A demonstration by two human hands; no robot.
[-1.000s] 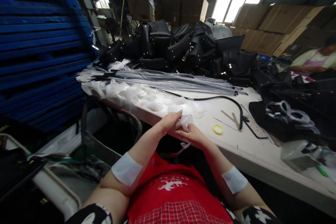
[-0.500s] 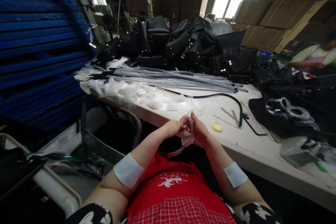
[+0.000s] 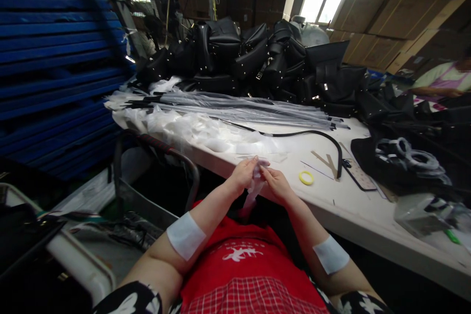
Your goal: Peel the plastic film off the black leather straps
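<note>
My left hand (image 3: 244, 174) and my right hand (image 3: 275, 181) meet at the near edge of the white table (image 3: 353, 211). Between them is a thin, whitish translucent strip (image 3: 253, 195), pinched in the fingers of both hands. Its loose end hangs down toward my red apron (image 3: 253, 255). Just beyond the hands lies a heap of crumpled white translucent sheeting (image 3: 206, 132). A yellow ring, like a roll of tape (image 3: 306, 177), rests to the right of my right hand. Past it, a long black strap (image 3: 312, 132) curves over the tabletop.
Black bags (image 3: 221, 44) are piled at the back, behind a bundle of wrapped straps (image 3: 239, 105). Blue pallets (image 3: 59, 68) stack up on the left, near a metal-framed chair (image 3: 193, 176). Clear coiled tubing (image 3: 419, 159) lies right. A co-worker (image 3: 441, 81) sits at far right.
The left hand has turned and shifted slightly, and the right fingers now pinch the strip from the right. The hanging end of the strip has swung to the left and hangs straighter.
</note>
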